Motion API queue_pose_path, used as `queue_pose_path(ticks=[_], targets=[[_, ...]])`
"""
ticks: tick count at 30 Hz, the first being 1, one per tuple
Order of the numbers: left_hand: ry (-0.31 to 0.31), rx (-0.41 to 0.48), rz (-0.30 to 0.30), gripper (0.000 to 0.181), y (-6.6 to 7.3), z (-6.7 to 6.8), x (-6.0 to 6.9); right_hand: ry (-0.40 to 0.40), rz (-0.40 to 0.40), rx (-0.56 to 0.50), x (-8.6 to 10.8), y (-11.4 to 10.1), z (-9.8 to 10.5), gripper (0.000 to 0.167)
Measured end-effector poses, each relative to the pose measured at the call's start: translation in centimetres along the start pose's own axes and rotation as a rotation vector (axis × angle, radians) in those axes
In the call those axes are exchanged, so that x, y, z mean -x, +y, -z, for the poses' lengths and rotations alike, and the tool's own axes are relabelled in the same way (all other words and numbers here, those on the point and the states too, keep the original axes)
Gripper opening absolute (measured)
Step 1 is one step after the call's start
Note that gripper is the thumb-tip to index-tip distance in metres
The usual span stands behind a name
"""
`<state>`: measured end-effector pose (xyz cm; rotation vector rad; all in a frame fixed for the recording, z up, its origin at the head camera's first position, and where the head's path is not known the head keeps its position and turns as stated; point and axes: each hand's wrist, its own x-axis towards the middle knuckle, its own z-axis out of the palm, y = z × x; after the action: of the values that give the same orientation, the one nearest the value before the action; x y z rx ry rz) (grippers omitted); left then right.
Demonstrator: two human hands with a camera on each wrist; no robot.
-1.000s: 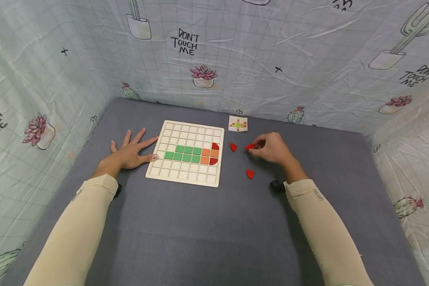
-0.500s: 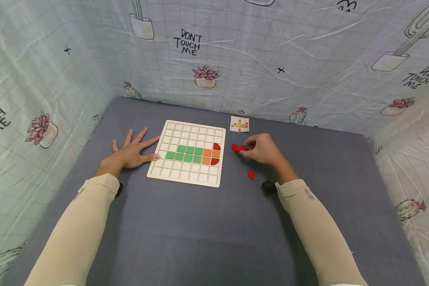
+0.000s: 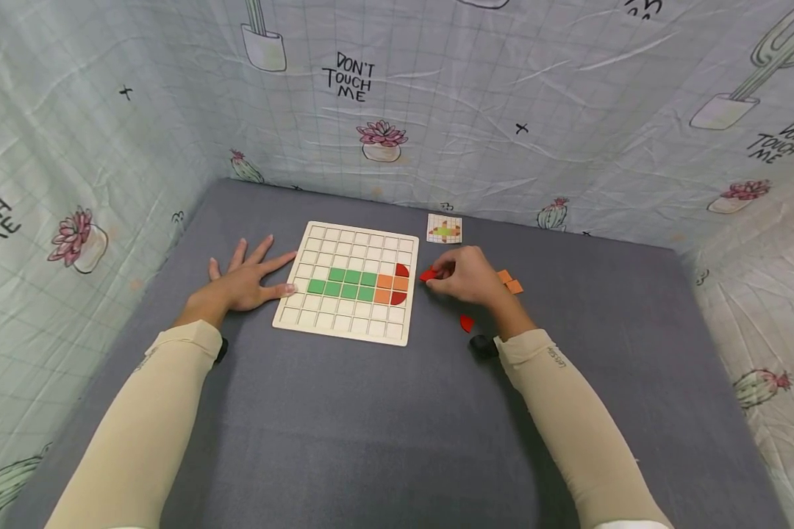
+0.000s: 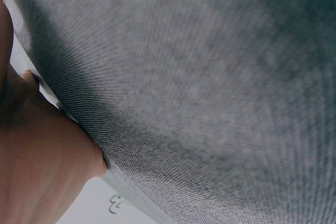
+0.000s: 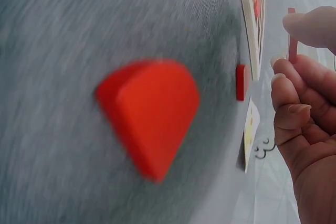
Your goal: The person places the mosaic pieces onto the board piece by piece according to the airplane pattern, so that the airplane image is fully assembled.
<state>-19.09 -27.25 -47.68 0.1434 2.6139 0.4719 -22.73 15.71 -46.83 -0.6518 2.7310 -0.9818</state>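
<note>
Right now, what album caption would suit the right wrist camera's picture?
Right hand pinching a red piece, seen edge-on, while a fan-shaped red tile lies blurred in the foreground.

The board lies between left hand and right hand.

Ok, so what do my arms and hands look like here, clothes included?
Your left sleeve and right sleeve are long and cream, each with small dark lettering near the cuff, too small to read. A black device sits at the right cuff; a black edge shows by the left cuff. The left hand and right hand wear no gloves.
</note>
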Motion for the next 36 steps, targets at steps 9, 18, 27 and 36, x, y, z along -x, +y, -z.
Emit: queue_pose_path(ticks=[9,18,27,36], targets=[[-0.010,-0.010,0.008,0.086,0.3,0.2,0.1,-0.008,0.041,-0.003,-0.7,-1.5,-0.9,0.020],[-0.006,-0.017,0.013,0.086,0.2,0.1,-0.1,-0.031,0.059,-0.024,-1.6,-2.5,-1.9,0.022],[0.001,0.001,0.007,0.089,-0.2,0.1,-0.1,-0.054,0.093,-0.025,-2.9,-3.8,-3.3,0.019],[0.005,0.008,-0.004,0.087,0.2,0.1,0.0,-0.075,0.089,-0.026,-3.8,-5.1,-4.2,0.011]])
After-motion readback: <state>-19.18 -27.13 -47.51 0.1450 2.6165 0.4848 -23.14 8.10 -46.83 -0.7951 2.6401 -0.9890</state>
